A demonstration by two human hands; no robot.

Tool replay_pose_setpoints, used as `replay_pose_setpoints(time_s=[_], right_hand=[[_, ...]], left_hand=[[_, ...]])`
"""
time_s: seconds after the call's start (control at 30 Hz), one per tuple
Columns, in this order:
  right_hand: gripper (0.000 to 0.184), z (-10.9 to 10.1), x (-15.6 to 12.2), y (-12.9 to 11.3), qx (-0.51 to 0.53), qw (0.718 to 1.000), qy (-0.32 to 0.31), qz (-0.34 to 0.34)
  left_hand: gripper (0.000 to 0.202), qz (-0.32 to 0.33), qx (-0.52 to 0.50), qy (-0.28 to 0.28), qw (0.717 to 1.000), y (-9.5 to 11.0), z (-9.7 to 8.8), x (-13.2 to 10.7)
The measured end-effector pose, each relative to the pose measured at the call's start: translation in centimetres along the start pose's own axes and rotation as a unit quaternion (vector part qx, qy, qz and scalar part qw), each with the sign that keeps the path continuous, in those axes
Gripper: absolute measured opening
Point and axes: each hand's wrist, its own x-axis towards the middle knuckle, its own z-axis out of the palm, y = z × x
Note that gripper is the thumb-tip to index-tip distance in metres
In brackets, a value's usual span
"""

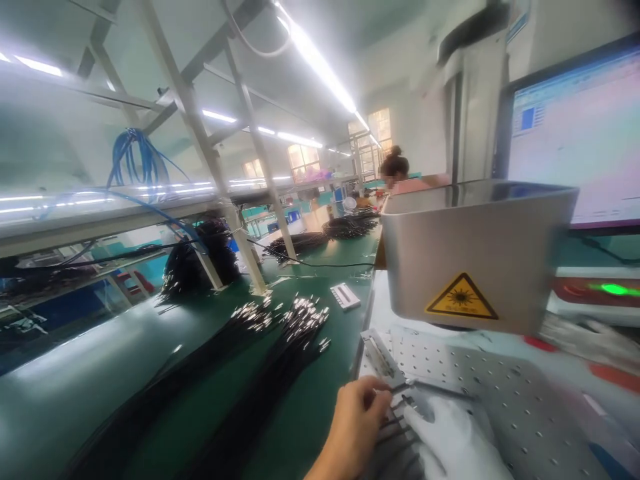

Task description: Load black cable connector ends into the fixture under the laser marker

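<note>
My left hand (356,423), bare, has its thumb and fingers closed together at the near end of a small metal fixture (381,357). What lies between those fingertips is hidden. Close by on the right is my right hand (453,430) in a white glove, its fingers closed around black cables (397,437). A small metal connector end (410,401) shows at the glove's fingertips. Both hands are over a perforated metal plate (505,400), and the fixture rests at the plate's left edge.
Two bundles of black cables with metal ends (305,320) lie on the green table (210,380). A slotted light-coloured block (345,296) lies beyond them. A grey metal housing with a warning triangle (463,297) overhangs the plate. A monitor (580,133) stands right; a person (395,167) sits farther back.
</note>
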Motion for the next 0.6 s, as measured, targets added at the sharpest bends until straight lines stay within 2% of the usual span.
replay_pose_setpoints(time_s=[0.17, 0.3, 0.4, 0.5, 0.6], right_hand=[[0.041, -1.0, 0.2, -0.5, 0.026, 1.000, -0.001, 0.016], [0.042, -3.0, 1.2, -1.3, 0.001, 1.000, -0.027, 0.009], [0.044, -3.6, 1.6, -1.6, -0.011, 0.999, -0.049, 0.010], [0.046, -2.9, 1.4, -1.4, -0.003, 0.998, -0.057, 0.011], [0.046, -1.7, 0.8, -1.2, 0.001, 0.998, -0.063, 0.020]], left_hand=[[0.022, 0.085, 0.156, 0.022, 0.984, -1.1, 0.3, 0.3], [0.027, 0.045, 0.277, 0.002, 0.960, -1.0, 0.4, 0.0], [0.030, 0.016, 0.360, -0.024, 0.932, -0.3, 0.4, -0.2], [0.031, 0.000, 0.417, -0.046, 0.908, 0.2, 0.5, -0.3], [0.031, -0.005, 0.422, -0.052, 0.905, 0.5, 0.5, -0.2]])
